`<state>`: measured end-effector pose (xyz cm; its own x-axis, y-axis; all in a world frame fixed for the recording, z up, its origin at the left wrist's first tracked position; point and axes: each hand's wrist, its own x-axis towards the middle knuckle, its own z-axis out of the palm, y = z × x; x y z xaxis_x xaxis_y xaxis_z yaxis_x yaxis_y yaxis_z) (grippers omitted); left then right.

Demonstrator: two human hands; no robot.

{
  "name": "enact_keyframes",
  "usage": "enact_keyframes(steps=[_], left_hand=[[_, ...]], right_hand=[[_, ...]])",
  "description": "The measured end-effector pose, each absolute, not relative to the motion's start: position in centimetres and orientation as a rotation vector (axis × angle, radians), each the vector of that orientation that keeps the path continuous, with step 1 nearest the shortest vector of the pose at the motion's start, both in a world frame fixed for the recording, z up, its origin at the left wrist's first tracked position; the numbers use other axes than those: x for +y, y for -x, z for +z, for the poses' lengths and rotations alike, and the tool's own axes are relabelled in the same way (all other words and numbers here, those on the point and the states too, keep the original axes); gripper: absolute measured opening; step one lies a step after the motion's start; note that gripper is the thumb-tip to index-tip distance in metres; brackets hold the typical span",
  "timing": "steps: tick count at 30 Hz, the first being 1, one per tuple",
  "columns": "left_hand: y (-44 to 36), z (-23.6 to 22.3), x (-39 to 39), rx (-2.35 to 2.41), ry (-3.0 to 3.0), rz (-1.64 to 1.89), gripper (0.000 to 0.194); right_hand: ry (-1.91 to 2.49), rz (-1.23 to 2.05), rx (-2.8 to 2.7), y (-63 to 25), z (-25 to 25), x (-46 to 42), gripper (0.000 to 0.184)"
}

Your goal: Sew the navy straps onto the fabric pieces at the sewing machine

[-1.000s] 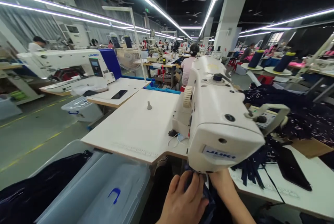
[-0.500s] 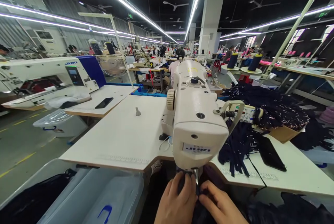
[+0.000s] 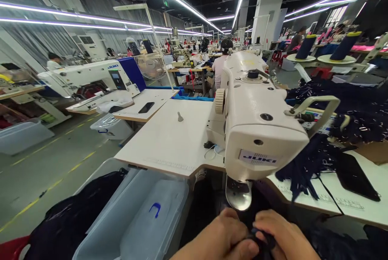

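Observation:
Low in the view, my left hand (image 3: 222, 233) has its fingers curled round dark navy fabric (image 3: 266, 240). Close beside it, my right hand (image 3: 283, 229) pinches the same fabric, and much of the cloth is hidden by the fingers. Both hands are just below and in front of a white JUKI sewing machine (image 3: 257, 131). A shiny rounded metal plate (image 3: 241, 197) juts out under the machine's head, apart from my fingers.
Dark navy straps (image 3: 303, 171) with small metal pieces and a black phone (image 3: 356, 175) lie on the right of the table. A small metal tool (image 3: 180, 117) rests on the left tabletop (image 3: 160, 143). Plastic bins (image 3: 178, 219) stand lower left; thread cones (image 3: 305, 47) rise at right.
My hands have drawn back toward me with the fabric, away from beneath the machine head, which bares the metal plate. The view has turned left.

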<state>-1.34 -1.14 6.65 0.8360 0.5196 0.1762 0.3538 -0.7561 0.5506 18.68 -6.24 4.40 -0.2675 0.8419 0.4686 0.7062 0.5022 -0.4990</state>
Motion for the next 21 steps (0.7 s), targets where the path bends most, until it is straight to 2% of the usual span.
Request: enact_keyframes(steps=[2, 4, 7, 9, 11, 14, 16, 18, 21], left_hand=[[1.6, 6.6, -1.2, 0.821, -2.341, 0.332, 0.04], [1.5, 5.8, -1.0, 1.062, -2.305, 0.394, 0.034], [1.2, 4.4, -0.3, 1.305, -2.502, 0.695, 0.026], [1.1, 4.1, 0.1, 1.311, -2.692, 0.972, 0.02], [1.2, 4.2, 0.3, 1.109, -2.892, 1.095, 0.025], [1.5, 4.5, 0.2, 0.803, -3.107, 0.807, 0.036], [1.4, 4.4, 0.0, 0.813, -3.126, 0.589, 0.039], [1.1, 4.1, -0.2, 0.906, -3.098, 0.529, 0.041], [0.4, 3.5, -0.5, 1.042, -3.056, 0.611, 0.037]], right_hand=[[1.205, -0.205, -2.06, -18.2, 3.8, -4.8, 0.021], [1.216, -0.498, -2.055, -17.7, 3.2, -3.3, 0.023], [1.348, -0.539, -2.063, -17.3, 2.3, -1.9, 0.028], [1.429, -0.345, -2.016, -17.2, 1.8, -1.9, 0.023], [1.488, -0.004, -1.876, -17.3, 1.3, -2.0, 0.017], [1.534, 0.545, -1.489, -17.3, 0.9, -2.0, 0.01], [1.488, 0.794, -1.272, -17.3, 0.9, -1.5, 0.014], [1.437, 0.917, -1.175, -17.5, 1.0, -0.9, 0.021], [1.534, 0.901, -1.139, -18.0, 0.9, 0.0, 0.027]])
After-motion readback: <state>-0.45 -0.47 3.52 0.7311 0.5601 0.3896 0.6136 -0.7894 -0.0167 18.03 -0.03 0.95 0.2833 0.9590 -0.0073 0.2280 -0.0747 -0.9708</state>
